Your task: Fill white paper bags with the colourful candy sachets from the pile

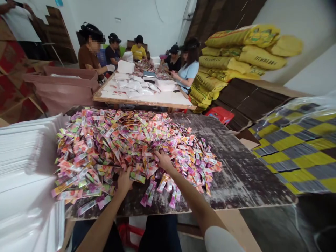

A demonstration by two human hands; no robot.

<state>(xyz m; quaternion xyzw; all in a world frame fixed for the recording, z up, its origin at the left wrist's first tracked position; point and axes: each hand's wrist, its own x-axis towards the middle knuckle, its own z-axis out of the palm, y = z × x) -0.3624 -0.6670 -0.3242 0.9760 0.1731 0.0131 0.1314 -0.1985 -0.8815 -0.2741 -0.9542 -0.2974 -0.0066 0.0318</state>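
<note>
A big heap of small colourful sachets (pixel 110 143), pink, green, orange and purple, covers the left and middle of a dark worn board (pixel 236 168). My left hand (pixel 124 180) rests palm down on the near edge of the heap, fingers buried among the sachets. My right hand (pixel 163 159) lies a little further in and to the right, fingers spread on top of the sachets. Whether either hand grips a sachet is hidden by the pile. A few loose sachets (pixel 148 194) lie near the board's front edge.
A stack of white sheets (pixel 23 164) stands at my left. A yellow and grey checkered bag (pixel 296 150) lies at the right. Beyond, several people sit at a second table (pixel 147 96) with white packets. Yellow sacks (pixel 236 59) are piled at the wall.
</note>
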